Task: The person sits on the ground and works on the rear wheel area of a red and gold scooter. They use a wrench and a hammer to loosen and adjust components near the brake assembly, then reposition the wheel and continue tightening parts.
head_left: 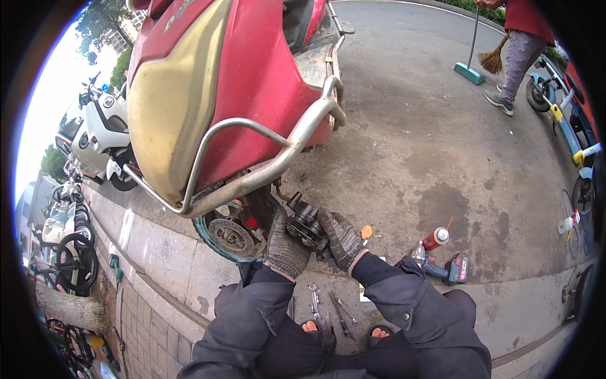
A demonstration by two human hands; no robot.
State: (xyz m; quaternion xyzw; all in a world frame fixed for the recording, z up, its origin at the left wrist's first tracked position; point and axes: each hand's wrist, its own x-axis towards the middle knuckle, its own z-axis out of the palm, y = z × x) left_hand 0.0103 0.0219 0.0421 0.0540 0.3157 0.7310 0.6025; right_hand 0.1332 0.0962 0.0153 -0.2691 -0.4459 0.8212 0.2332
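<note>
Both my hands wear grey knitted gloves. My left hand [288, 247] and my right hand [343, 241] grip a dark, greasy round metal part [307, 223] from its two sides. The part has stacked ridged rings; its exact kind I cannot make out. It is just right of a wheel with a drilled brake disc [231, 237], beneath the front of a red and gold scooter [252, 69]. A bent silver tube guard [252, 182] runs above my hands. Most of my fingertips are hidden behind the part.
Wrenches [314, 302] and slim hand tools [342, 312] lie between my feet. To the right are a cordless power tool [434, 268] and a red spray can [435, 238]. A person [521, 50] holds a broom and a green dustpan [469, 73] farther off. Parked scooters [104, 129] stand left.
</note>
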